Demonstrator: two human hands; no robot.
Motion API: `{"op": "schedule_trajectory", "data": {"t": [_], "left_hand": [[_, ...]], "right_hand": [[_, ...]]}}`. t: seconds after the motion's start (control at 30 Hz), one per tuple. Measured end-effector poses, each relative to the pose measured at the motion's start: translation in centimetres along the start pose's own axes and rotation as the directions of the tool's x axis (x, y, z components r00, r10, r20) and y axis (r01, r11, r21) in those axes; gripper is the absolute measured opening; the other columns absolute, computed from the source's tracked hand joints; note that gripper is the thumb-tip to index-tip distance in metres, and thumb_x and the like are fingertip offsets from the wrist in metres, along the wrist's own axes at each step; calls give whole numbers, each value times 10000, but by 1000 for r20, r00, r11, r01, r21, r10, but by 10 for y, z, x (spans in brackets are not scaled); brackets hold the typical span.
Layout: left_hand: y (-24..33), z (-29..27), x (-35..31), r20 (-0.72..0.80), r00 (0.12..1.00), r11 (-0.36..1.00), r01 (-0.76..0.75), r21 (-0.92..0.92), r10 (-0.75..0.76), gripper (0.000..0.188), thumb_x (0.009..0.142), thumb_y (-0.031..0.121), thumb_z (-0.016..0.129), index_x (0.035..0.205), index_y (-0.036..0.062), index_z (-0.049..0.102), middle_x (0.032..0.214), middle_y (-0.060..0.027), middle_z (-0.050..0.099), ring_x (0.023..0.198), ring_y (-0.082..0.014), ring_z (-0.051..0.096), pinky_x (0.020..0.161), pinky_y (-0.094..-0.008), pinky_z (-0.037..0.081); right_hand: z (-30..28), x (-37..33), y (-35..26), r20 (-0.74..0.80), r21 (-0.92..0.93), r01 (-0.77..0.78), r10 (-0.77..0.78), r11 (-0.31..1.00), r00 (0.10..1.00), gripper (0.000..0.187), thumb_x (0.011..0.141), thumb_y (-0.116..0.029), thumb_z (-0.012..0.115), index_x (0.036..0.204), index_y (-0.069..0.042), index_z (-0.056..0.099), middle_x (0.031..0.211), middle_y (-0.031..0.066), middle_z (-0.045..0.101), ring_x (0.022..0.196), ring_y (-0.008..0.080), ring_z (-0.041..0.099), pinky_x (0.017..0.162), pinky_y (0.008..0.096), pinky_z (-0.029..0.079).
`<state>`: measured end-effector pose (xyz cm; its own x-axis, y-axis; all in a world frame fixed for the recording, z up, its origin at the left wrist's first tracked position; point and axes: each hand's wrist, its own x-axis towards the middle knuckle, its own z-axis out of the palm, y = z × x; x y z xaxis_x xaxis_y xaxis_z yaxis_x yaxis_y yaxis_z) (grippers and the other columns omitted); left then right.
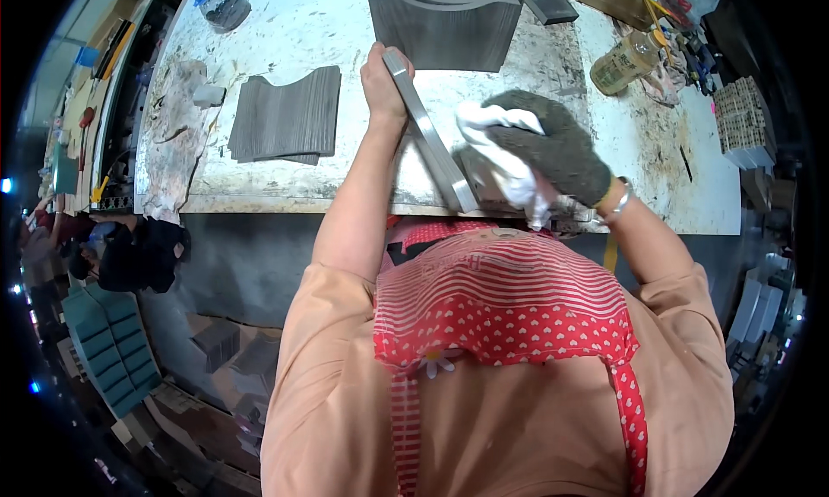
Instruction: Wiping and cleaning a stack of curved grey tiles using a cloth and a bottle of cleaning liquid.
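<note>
My left hand [385, 84], bare, is closed on the far end of a stack of thin grey plates [429, 132], which stands on edge and slants toward me on the table. In a dark, stained glove, my right hand [553, 143] grips a white cloth [501, 147] just right of the stack's near end. The cloth's lower end is blurred, and I cannot tell whether it touches the plates. Left of my left forearm, a fanned pile of grey plates [287, 115] with a curved top edge lies flat. A taller stack of similar plates [442, 31] stands beyond my left hand.
The stained white table [337, 182] also bears a bottle [628, 62] at right, a dark block [551, 8], a small pale block [208, 95] and a clear container [226, 10]. A bundled stack [744, 121] stands at the right edge. Another person [142, 253] is at far left.
</note>
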<state>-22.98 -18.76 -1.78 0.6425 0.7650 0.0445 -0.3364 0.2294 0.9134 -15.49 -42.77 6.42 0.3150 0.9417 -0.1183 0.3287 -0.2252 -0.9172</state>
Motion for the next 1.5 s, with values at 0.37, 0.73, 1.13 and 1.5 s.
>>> {"op": "schedule_trajectory", "data": {"t": [0.37, 0.73, 1.13, 1.5], "left_hand": [[-10, 20, -4, -273, 937, 959, -156, 237, 220, 471, 995, 327, 393, 822, -47, 620, 729, -81, 628, 716, -184, 600, 742, -324, 482], [-3, 15, -7, -305, 950, 998, -56, 33, 63, 551, 1004, 347, 295, 631, 9, 520, 605, -61, 542, 579, -154, 486, 600, -305, 394], [-4, 11, -6, -129, 977, 950, -131, 282, 173, 528, 1006, 354, 285, 622, 32, 451, 580, -35, 463, 568, -138, 417, 583, -303, 371], [0, 23, -9, -262, 963, 995, -81, -56, 64, 557, 1015, 354, 266, 612, 34, 481, 575, -59, 492, 555, -148, 460, 569, -307, 388]], "right_hand": [[40, 95, -16, -172, -583, 336, -517, 740, 839, 423, 807, -128, 672, 1226, -100, 619, 1241, 186, 542, 1096, 338, 560, 886, 427, 476], [49, 79, -5, -189, -546, 282, -443, 789, 876, 329, 926, -243, 566, 1236, -145, 619, 1239, 177, 529, 1104, 329, 540, 914, 409, 455], [43, 78, 15, -155, -318, -54, 5, 947, 988, 348, 938, -290, 578, 1245, -128, 611, 1167, 116, 611, 1061, 248, 597, 874, 360, 495], [38, 98, -11, -32, -665, 363, -511, 653, 859, 408, 925, -311, 572, 1263, -83, 573, 1161, 181, 614, 1049, 325, 598, 886, 406, 489]]}}
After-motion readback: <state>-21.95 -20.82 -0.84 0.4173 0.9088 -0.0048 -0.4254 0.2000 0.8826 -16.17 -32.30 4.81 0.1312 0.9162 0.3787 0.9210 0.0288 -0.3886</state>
